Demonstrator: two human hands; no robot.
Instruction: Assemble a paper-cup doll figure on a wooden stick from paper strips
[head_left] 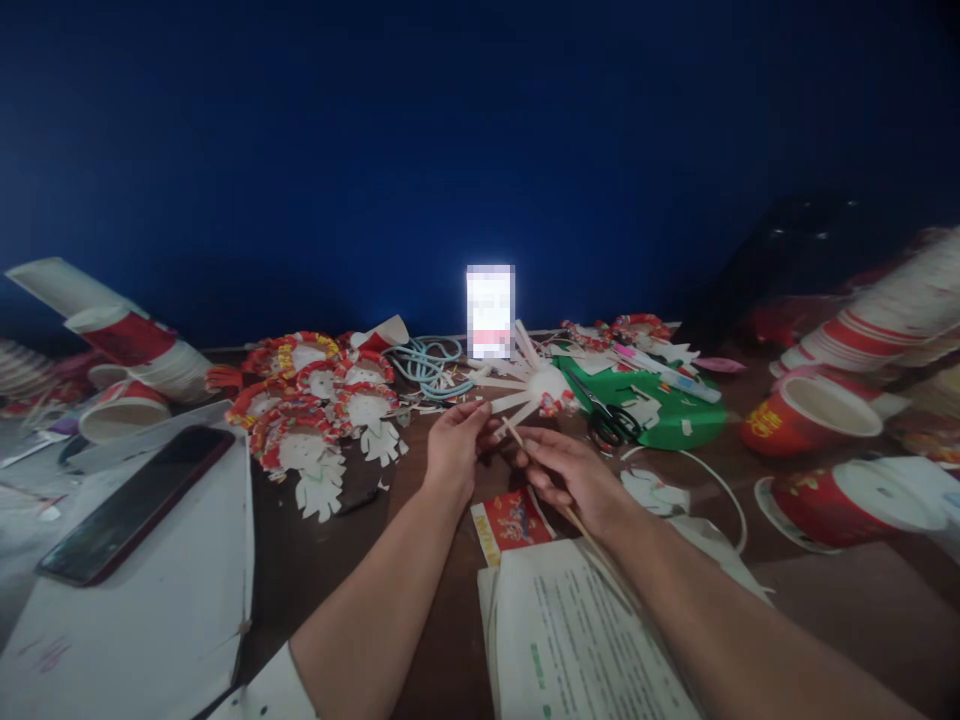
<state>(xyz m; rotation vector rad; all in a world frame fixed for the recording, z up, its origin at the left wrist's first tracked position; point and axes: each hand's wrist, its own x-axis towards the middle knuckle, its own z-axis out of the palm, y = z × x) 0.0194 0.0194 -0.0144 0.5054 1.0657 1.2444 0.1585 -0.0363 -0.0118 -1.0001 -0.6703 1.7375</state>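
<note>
dark blue wall [375,180] behind, plain; brown worktop [442,610] in front of it, crowded on both sides. small lit panel [491,310], blurred out, stands upright at the back centre.

hands work at the middle. left hand [455,440]: thumb and fingers drawn together, closed on the outer end of one strip of a fanned white paper piece [546,385]. that piece lies just beyond the fingertips, between the two hands; pale strips spread from a round centre, a bit of red and white at its near edge. right hand [574,478]: fingers curled, pinching a thin pale stick [583,530] that slants back beneath the forearm. stick tip points at the strips near the left fingertips; cannot tell whether it touches.

below the hands: red and yellow packet [516,525], then a printed sheet [577,635] partly under the right forearm.

left side: heap of red-trimmed paper rings [307,385] with white cut-outs, coiled pale blue cord [427,370] just beyond; dark phone [139,505] lying on a white box [142,630]; tipped paper cups [135,340] behind.

right side: green sheet [694,425] strewn with white scraps, black-handled scissors [611,425] at its edge, marker [688,382] across it. farther right, upright red cup [806,415], another red cup [832,505] tilted below it, leaning cup stack [877,320] behind.
</note>
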